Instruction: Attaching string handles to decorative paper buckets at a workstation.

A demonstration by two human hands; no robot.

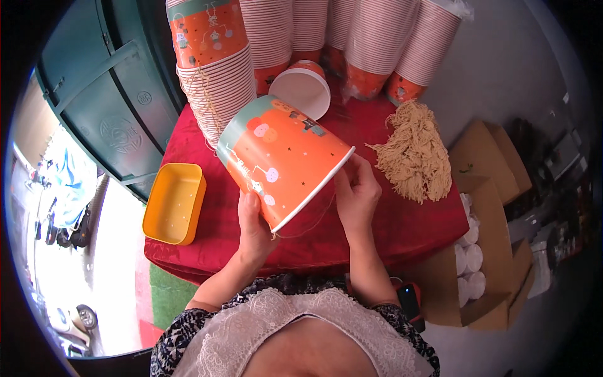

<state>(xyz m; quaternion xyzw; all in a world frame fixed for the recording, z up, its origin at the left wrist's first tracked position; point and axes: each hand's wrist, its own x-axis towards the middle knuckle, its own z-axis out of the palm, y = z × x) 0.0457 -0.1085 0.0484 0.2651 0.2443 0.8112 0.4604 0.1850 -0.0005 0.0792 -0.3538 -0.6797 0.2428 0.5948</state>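
Over the red-covered table, I hold a large orange paper bucket tilted, its teal base up and left and its white rim toward me. My left hand grips the lower left of the rim, thumb on the outer wall. At the right end of the rim is my right hand, its fingers partly hidden by the bucket. A thin tan cord hangs along the rim between my hands. Behind the bucket, another paper bucket lies on its side, its white inside showing.
Tall stacks of nested paper buckets line the back; cords dangle from the near left stack. A tan cord bundle lies right, a yellow tub left. Beside the table stand a cardboard box with white rolls and a green door.
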